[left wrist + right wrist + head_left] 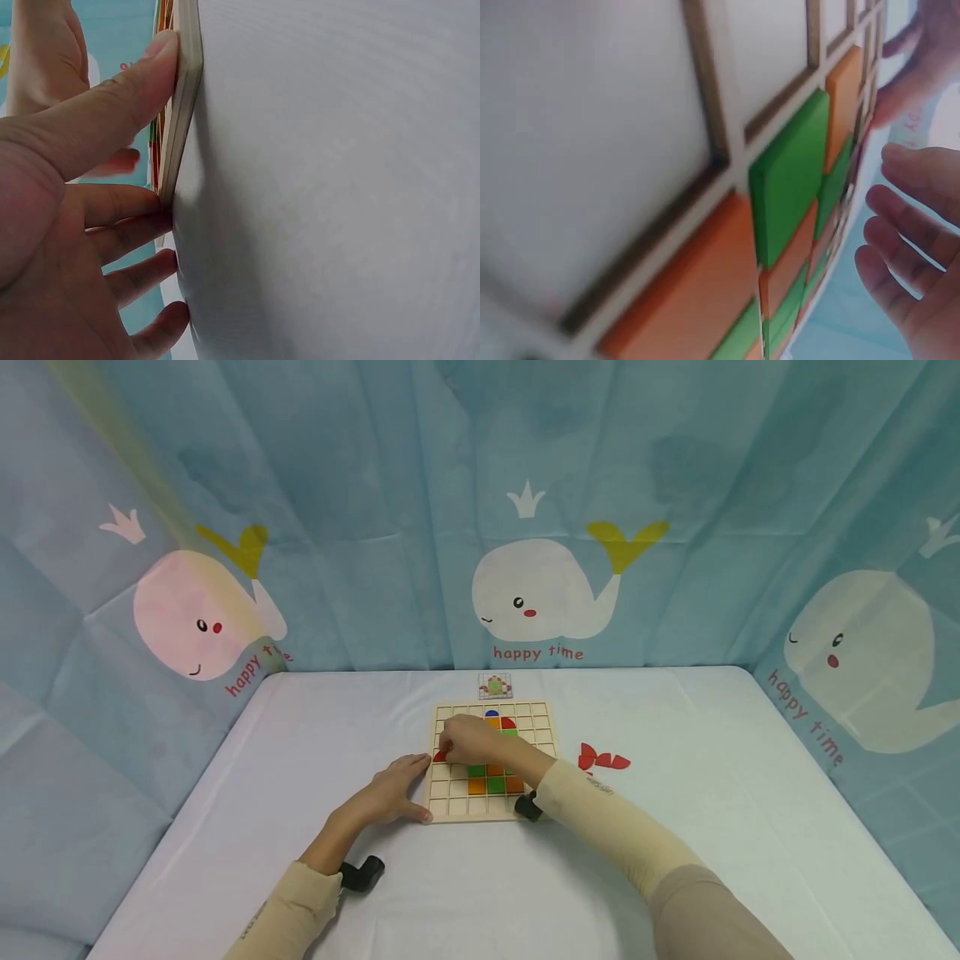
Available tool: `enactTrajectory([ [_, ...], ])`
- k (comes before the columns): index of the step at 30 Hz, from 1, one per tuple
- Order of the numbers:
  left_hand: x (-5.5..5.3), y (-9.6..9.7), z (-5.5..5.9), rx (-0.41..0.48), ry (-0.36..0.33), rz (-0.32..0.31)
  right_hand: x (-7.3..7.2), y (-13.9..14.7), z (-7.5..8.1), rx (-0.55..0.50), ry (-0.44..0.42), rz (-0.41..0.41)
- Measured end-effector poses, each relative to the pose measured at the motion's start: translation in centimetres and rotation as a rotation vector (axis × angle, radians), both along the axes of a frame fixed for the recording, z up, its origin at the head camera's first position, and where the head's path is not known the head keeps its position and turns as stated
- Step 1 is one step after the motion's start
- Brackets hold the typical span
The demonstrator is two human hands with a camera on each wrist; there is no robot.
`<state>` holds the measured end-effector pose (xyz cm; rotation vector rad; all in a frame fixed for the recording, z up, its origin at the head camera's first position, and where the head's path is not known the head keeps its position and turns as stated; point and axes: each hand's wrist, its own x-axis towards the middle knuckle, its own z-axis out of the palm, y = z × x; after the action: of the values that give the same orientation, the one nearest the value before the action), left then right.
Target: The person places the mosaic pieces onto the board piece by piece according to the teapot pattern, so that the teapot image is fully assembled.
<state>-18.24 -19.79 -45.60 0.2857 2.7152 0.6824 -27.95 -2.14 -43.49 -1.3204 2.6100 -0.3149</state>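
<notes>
A wooden grid board (450,806) lies on the white table, with green, orange, red and blue pieces in some cells. My left hand (390,789) rests at the board's left edge, fingers and thumb extended and spread; its thumb (150,79) touches the board's side in the left wrist view. Reaching across the board, my right hand (472,739) has its fingertips bent down beside a red piece (440,757) in the left column. Whether it pinches the piece is hidden. In the right wrist view, its loosely bent fingers (911,225) show past a green square (791,180).
Several loose red pieces (603,760) lie on the table right of the board. A small pattern card (495,686) sits behind it. Black wrist devices (362,874) are on both wrists. A blue whale-print curtain (360,527) surrounds the table (712,777).
</notes>
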Motion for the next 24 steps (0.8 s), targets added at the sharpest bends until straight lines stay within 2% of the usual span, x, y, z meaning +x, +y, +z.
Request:
enactTrajectory([
  [7, 0.1, 0.0, 0.0, -0.008, -0.004, 0.014, 0.2, 2.9, 1.1, -0.076, -0.04, -0.029],
  [16, 0.2, 0.3, -0.1, -0.01, -0.007, 0.031, 0.1, 8.5, 2.1, -0.127, -0.071, -0.143],
  [24, 0.2, 0.1, -0.1, 0.001, -0.006, 0.033, -0.1, 13.8, 1.5, -0.093, -0.034, -0.235],
])
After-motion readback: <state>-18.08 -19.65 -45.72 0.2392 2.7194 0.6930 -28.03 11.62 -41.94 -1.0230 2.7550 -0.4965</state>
